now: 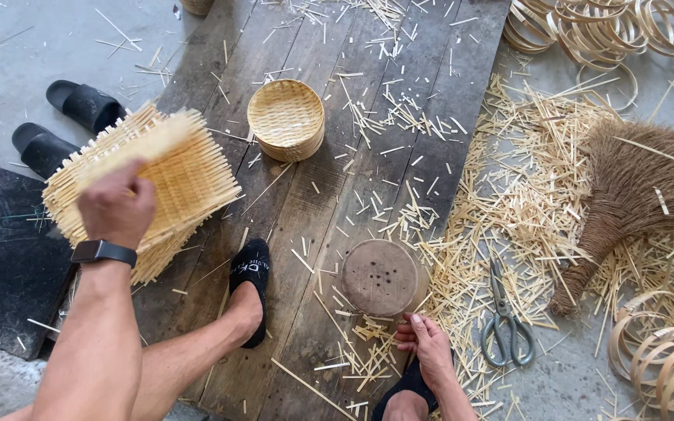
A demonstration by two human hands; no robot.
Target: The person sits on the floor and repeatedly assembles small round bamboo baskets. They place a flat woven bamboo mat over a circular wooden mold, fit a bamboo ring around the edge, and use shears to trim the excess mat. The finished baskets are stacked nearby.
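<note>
My left hand [117, 204] grips a square woven bamboo mat [167, 152], lifted off the top of a stack of woven mats [189, 195] at the left of the wooden planks; a black watch sits on that wrist. My right hand [424, 341] rests low on the planks, fingers curled, touching the near edge of a round wooden disc [378, 277] with small holes. It holds nothing that I can see. A stack of round woven bamboo trays [285, 118] stands farther away on the planks.
Metal scissors [505, 321] lie among bamboo offcuts to the right. A brown fibre broom [633, 195] lies beyond them. Bamboo hoops [610, 27] pile at top right and bottom right. Two black slippers [60, 125] lie at the left. My socked foot [249, 281] rests on the planks.
</note>
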